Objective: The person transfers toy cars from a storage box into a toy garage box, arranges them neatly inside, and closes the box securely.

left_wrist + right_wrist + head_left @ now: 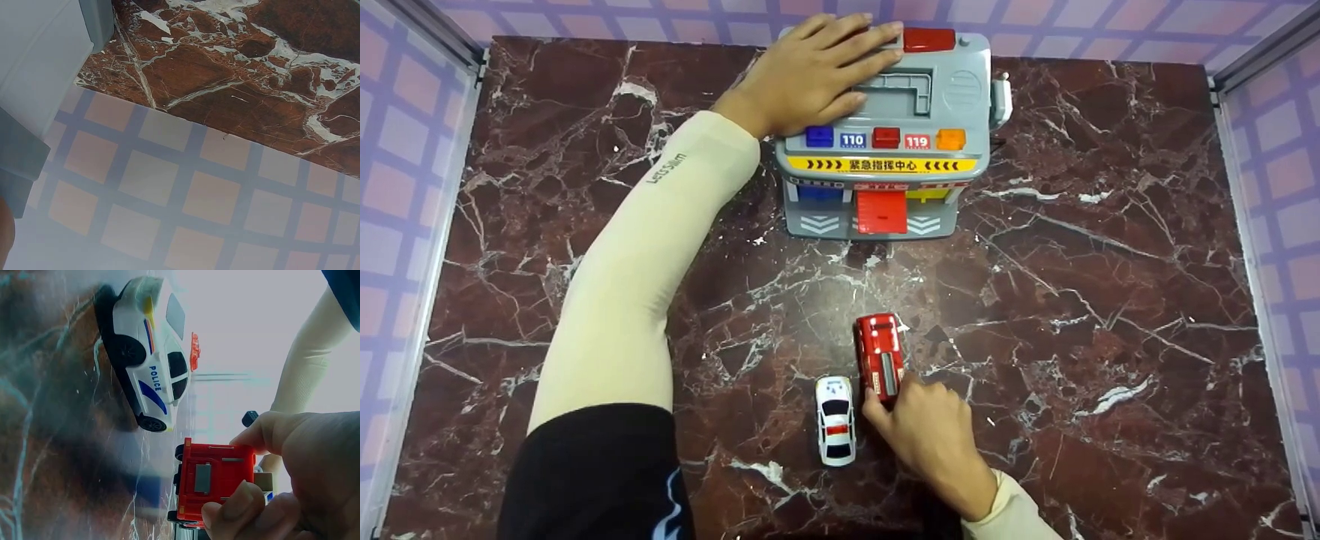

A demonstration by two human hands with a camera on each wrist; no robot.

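The right hand [926,435] covers the rear end of the red fire truck [879,355]. The left hand [814,71] hides the 10 o'clock corner of the grey toy station [930,112]. In the left wrist view, that hand shows only as a sliver at 8 o'clock, and the station's wall [34,67] is blurred.

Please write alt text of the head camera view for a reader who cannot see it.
A person's right hand grips the rear of a red toy fire truck on a dark red marble table, beside a white toy police car. The left hand rests flat on top of a grey toy emergency station.
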